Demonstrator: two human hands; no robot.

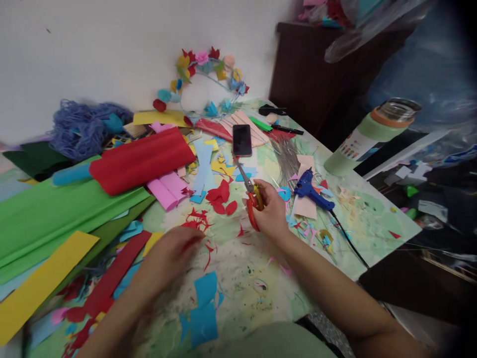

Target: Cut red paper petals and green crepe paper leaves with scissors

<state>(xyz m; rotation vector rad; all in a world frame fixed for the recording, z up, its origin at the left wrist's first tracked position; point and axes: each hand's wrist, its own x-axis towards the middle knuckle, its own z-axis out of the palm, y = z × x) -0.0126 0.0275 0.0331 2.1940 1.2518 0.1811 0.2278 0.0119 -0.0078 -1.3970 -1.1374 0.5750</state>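
My right hand (271,209) holds scissors (246,182) by their red and yellow handles, blades pointing up and away. My left hand (178,248) is low over the table, blurred by motion, beside a pile of thin red scraps (197,219). Something red shows at its fingers, too blurred to make out. Cut red petals (219,195) lie between the hands, a little further back. Nearer to me are blue paper pieces (204,323).
Rolls of red paper (143,159) and green paper (67,211) cover the left side. A phone (242,139), a blue glue gun (313,193) with a cord and a tall green bottle (367,134) stand or lie to the right. A flower wreath (201,58) leans on the wall.
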